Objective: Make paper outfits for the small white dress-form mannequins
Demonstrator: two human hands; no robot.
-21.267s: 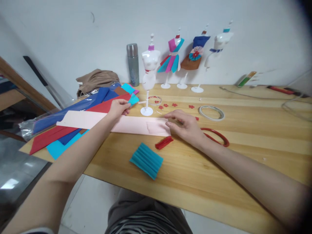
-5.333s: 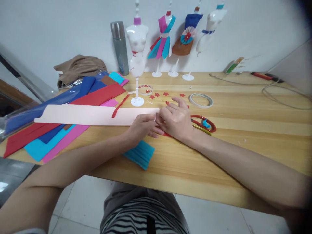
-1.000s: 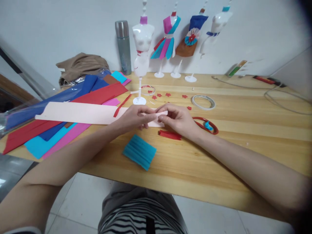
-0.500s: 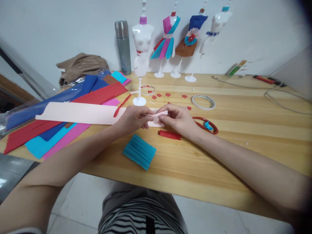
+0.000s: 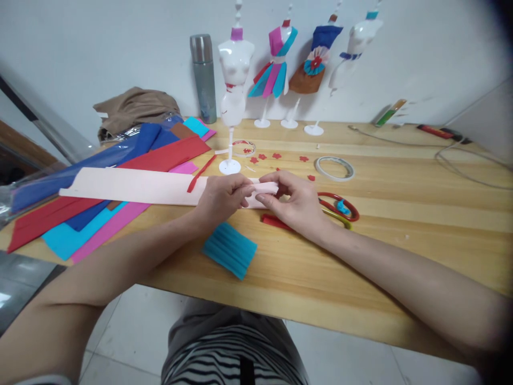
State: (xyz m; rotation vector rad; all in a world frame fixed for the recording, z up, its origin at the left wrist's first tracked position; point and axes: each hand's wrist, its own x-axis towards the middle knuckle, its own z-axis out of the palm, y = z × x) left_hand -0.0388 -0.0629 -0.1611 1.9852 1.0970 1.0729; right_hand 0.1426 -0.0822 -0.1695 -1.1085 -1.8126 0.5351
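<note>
A small folded pale pink piece (image 5: pixel 266 187) is held between my two hands above a long pale pink strip (image 5: pixel 132 185). My left hand (image 5: pixel 226 197) pinches its left end. My right hand (image 5: pixel 294 200) has its thumb and fingers around the right end, the thumb along the lower edge. Just below my hands lies a pleated teal piece (image 5: pixel 230 250). Part of a folded red piece (image 5: pixel 274 221) shows under my right hand. Scissors with red and yellow-green handles (image 5: pixel 350 211) lie partly hidden beside my right wrist.
A white mannequin (image 5: pixel 236 69) stands behind my hands, beside a grey flask (image 5: pixel 203 80). Three more mannequins line the wall. Tape (image 5: pixel 334 168), small red flowers (image 5: pixel 276 155) and a cable (image 5: pixel 401 143) lie behind; coloured sheets (image 5: pixel 44 216) lie left.
My right hand has shifted and its fingers have opened slightly around the pink piece, which shows wider now. The yellow-green scissor handle has come into view, and less of the red piece shows.
</note>
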